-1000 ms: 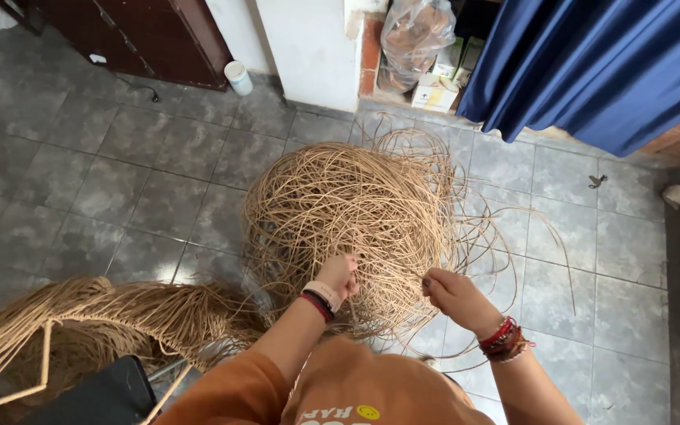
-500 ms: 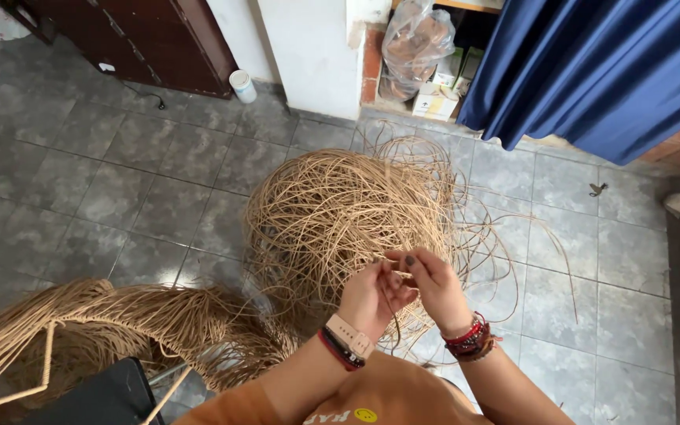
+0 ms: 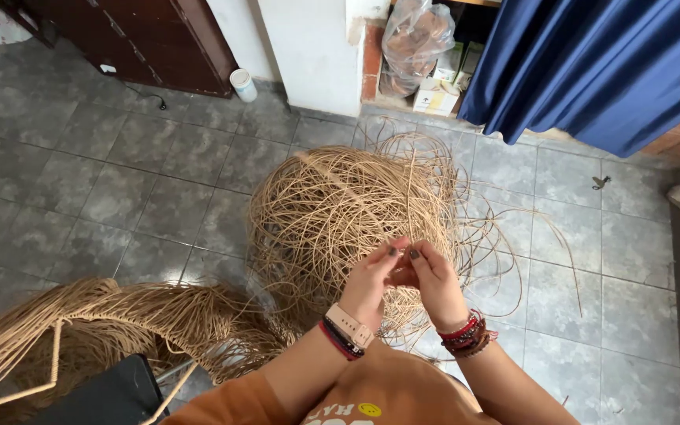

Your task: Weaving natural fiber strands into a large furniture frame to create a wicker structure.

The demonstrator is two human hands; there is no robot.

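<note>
A grey tiled floor [image 3: 104, 189] fills most of the view, with a blue curtain [image 3: 592, 63] hanging at the upper right and a dark wooden cabinet [image 3: 159, 39] at the upper left. Between them stands a white pillar [image 3: 308, 47], and beside it a clear plastic bag [image 3: 411, 43] and small boxes [image 3: 434, 94] sit in a recess.

On the floor in the middle lies a big loose tangle of rattan strands [image 3: 340, 212], pale tan, domed, with stray loops springing out to the right. A second bundle of strands [image 3: 104, 330] sweeps in a curve along the lower left, next to a black object [image 3: 96, 393] whose kind cannot be told.

The person, in an orange top, holds both hands together just over the near edge of the tangle. The left hand [image 3: 371, 279], with a pale watch strap and dark bands at the wrist, and the right hand [image 3: 434, 279], with beaded bracelets, meet fingertip to fingertip. Each grip looks pinched nearly closed on a thin strand [image 3: 400, 253] picked from the tangle, though the strand itself is almost too fine to make out between the fingers.

The step in hand seems to be singling one strand out of the mass. The next move would call for a steady pull along the strand's length while the other loops are kept from snagging.
</note>
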